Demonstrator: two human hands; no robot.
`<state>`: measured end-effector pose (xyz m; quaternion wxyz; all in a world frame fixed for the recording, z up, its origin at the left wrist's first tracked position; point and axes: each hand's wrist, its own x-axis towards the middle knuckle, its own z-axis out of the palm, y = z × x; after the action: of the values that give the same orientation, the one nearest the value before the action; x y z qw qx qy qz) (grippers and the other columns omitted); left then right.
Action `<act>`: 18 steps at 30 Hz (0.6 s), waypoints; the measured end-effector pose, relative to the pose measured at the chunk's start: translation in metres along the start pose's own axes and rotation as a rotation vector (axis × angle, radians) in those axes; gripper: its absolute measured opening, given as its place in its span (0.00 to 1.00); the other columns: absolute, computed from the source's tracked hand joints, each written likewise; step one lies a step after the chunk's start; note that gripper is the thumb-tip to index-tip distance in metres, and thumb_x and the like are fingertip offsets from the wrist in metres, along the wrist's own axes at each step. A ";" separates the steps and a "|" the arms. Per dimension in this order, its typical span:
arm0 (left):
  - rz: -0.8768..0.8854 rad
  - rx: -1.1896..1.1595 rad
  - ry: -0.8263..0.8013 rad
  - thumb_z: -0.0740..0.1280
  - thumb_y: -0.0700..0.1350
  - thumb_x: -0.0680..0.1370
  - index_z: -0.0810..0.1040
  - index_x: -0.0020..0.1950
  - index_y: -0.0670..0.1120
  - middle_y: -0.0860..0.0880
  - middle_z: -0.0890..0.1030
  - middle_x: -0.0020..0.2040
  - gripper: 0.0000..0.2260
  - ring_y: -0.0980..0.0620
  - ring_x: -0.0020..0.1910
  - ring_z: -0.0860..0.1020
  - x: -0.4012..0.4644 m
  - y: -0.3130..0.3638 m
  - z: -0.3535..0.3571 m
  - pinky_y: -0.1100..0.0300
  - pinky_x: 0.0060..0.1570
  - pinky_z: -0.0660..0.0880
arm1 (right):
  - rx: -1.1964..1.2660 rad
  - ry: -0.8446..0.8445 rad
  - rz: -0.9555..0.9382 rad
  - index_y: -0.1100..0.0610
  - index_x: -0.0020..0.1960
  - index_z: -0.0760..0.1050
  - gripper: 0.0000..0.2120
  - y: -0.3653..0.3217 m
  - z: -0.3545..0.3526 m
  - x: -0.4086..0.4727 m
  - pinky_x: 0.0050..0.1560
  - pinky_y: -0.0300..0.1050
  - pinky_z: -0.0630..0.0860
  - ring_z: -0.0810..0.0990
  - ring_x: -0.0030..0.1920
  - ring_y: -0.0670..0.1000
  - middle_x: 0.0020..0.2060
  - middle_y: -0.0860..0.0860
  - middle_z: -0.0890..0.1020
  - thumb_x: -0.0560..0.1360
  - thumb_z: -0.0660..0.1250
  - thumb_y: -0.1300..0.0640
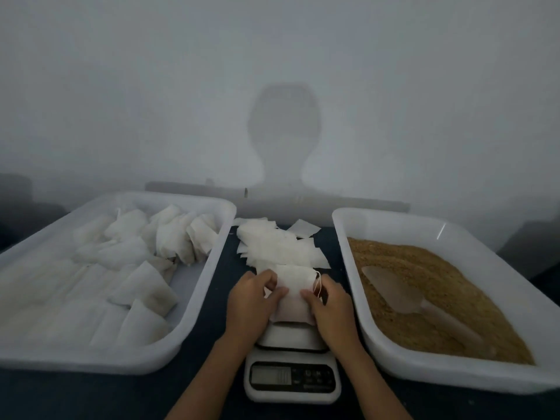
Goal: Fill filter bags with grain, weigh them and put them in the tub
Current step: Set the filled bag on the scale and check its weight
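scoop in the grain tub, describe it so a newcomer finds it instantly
Start at the right-hand white tub, the one full of brown grain. The scoop lies on the grain near the tub's middle, handle pointing toward the person. It is the only pale, translucent thing in that tub.

Dark table [221, 274], shadowed grey wall [272, 71]

Two tubs [209, 298] [348, 268], one scale [292, 380], one scoop [403, 295]

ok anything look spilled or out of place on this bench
Nothing looks spilled. The grain stays inside the right tub with the scoop lying in it. The empty bags behind the scale sit in a loose, askew heap. Both hands, left hand and right hand, hold one filter bag over the scale.
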<state>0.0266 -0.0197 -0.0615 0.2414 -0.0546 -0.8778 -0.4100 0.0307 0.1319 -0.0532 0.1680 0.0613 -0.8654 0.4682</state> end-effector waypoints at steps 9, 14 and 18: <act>-0.158 -0.221 0.161 0.66 0.45 0.77 0.75 0.53 0.47 0.50 0.79 0.48 0.05 0.60 0.46 0.75 0.002 -0.016 -0.006 0.68 0.46 0.71 | 0.316 -0.026 0.092 0.58 0.59 0.74 0.10 0.021 -0.006 -0.005 0.52 0.28 0.72 0.76 0.55 0.40 0.53 0.47 0.78 0.79 0.61 0.61; -0.335 -0.430 0.221 0.61 0.40 0.80 0.74 0.52 0.45 0.51 0.80 0.47 0.04 0.57 0.47 0.76 -0.002 -0.027 -0.009 0.71 0.46 0.69 | 0.541 0.028 0.213 0.60 0.64 0.71 0.15 0.024 -0.005 -0.006 0.57 0.37 0.73 0.77 0.57 0.43 0.57 0.51 0.79 0.80 0.58 0.56; -0.442 -0.530 0.273 0.60 0.38 0.80 0.73 0.52 0.44 0.50 0.79 0.46 0.04 0.57 0.45 0.75 -0.001 -0.031 -0.008 0.61 0.50 0.71 | 0.606 0.045 0.235 0.62 0.66 0.69 0.17 0.024 -0.003 -0.006 0.62 0.49 0.72 0.77 0.59 0.53 0.56 0.53 0.79 0.80 0.57 0.56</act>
<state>0.0218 -0.0460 -0.0789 0.2393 0.1308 -0.6915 -0.6689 0.0309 0.1475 -0.0725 0.1060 -0.0023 -0.6839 0.7218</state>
